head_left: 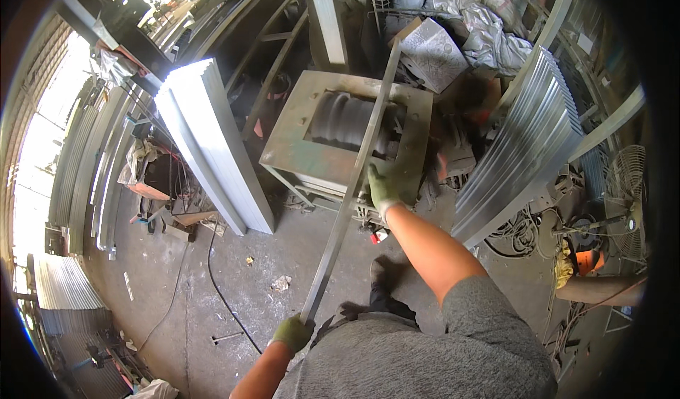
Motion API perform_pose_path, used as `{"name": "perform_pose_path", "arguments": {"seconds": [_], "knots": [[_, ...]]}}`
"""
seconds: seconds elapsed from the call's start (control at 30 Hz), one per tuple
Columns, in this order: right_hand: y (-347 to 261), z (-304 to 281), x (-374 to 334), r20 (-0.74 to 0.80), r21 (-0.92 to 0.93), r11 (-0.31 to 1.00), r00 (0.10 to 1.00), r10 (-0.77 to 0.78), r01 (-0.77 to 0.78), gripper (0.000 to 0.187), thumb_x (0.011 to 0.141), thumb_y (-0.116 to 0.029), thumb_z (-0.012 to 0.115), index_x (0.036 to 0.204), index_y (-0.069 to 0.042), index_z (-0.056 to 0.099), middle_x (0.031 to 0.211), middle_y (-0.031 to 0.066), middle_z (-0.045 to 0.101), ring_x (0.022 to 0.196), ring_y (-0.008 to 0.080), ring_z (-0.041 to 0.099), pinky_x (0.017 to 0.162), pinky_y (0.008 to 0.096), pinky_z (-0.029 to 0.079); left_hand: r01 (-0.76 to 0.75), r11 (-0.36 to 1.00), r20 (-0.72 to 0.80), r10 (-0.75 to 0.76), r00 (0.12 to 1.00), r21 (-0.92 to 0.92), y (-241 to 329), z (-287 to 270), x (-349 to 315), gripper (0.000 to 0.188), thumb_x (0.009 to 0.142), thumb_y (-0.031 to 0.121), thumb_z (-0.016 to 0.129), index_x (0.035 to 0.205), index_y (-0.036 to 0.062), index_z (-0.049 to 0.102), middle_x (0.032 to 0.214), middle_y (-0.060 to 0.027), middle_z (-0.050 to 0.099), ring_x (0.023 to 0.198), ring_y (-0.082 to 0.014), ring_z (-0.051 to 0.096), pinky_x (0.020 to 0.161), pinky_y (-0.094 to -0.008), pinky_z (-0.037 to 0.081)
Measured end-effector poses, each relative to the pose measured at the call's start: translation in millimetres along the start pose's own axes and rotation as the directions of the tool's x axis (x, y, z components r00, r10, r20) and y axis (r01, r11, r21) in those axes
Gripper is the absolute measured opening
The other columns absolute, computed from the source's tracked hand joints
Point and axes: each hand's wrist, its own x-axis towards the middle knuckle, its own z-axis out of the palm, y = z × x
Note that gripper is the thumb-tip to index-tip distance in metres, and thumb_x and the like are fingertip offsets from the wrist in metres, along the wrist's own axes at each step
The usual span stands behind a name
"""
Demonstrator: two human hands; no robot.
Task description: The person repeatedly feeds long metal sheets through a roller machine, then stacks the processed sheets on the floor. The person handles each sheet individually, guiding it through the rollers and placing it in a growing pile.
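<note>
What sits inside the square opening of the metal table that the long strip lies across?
Dark ribbed rollers show inside the metal table opening. The long metal strip, held by left hand and right hand, covers their right part; below is hidden.

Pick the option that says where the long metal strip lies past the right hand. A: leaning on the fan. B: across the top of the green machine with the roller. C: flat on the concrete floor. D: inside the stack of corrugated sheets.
B: the long metal strip, held by the left hand and right hand, runs over the green machine and its dark roller.
</note>
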Motion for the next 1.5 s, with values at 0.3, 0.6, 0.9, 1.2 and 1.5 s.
{"name": "perform_pose_path", "arguments": {"seconds": [0.3, 0.6, 0.9, 1.2, 1.5], "knots": [[268, -111, -71, 0.014, 0.503, 0.705, 0.82, 0.572, -0.5, 0.051, 0.109, -0.059, 0.056, 0.106, -0.01, 0.069, 0.084, 0.0072, 0.07, 0.059, 0.0232, 0.066, 0.055, 0.0395, 0.053, -0.131, 0.991, -0.082, 0.128, 0.988, -0.024, 144, -58, 117, 0.043, 0.101, 0.038, 0.059, 0.115, 0.0011, 0.076, 0.11, -0.0342, 0.075, 0.112, -0.0535, 0.07, 0.096, -0.0579, 0.057], [399, -250, -125, -0.307, -0.566, 0.709, 0.906, 0.291, -0.42, 0.053, 0.106, -0.046, 0.049, 0.101, -0.001, 0.076, 0.106, 0.0267, 0.078, 0.104, 0.0436, 0.075, 0.095, 0.0551, 0.057, -0.364, 0.846, -0.04, 0.41, 0.911, 0.389, 295, -137, 264, 0.051, 0.101, 0.038, 0.055, 0.116, -0.0064, 0.077, 0.113, -0.032, 0.077, 0.11, -0.0469, 0.076, 0.093, -0.0533, 0.06], [374, -218, -91, -0.166, -0.33, 0.829, 0.892, 0.42, -0.452, 0.055, 0.105, -0.049, 0.047, 0.111, -0.004, 0.079, 0.127, 0.0265, 0.074, 0.123, 0.0494, 0.067, 0.104, 0.0544, 0.054, -0.285, 0.744, -0.053, 0.395, 0.917, 0.604, 386, -179, 313, 0.035, 0.101, 0.022, 0.064, 0.122, 0.0014, 0.081, 0.116, -0.0202, 0.082, 0.111, -0.035, 0.08, 0.091, -0.0449, 0.063], [339, -179, -116, -0.095, -0.45, 0.828, 0.94, 0.328, -0.335, 0.051, 0.103, -0.049, 0.052, 0.106, -0.005, 0.078, 0.099, 0.0225, 0.078, 0.096, 0.044, 0.074, 0.091, 0.0518, 0.056, -0.393, 0.223, 0.236, 0.512, 0.826, 0.892, 417, -195, 343, 0.03, 0.099, 0.017, 0.072, 0.125, 0.0043, 0.082, 0.125, -0.0151, 0.081, 0.116, -0.0329, 0.079, 0.094, -0.0426, 0.064], [325, -194, -122, -0.069, -0.561, 0.743, 0.915, 0.398, -0.365, 0.054, 0.105, -0.048, 0.047, 0.119, -0.007, 0.078, 0.131, 0.0254, 0.073, 0.122, 0.0484, 0.069, 0.106, 0.0536, 0.053, -0.209, 0.91, -0.026, 0.233, 0.972, 0.359, 283, -136, 238, 0.042, 0.103, 0.025, 0.056, 0.126, -0.0021, 0.078, 0.128, -0.0271, 0.076, 0.119, -0.0411, 0.075, 0.099, -0.0481, 0.061]]}}
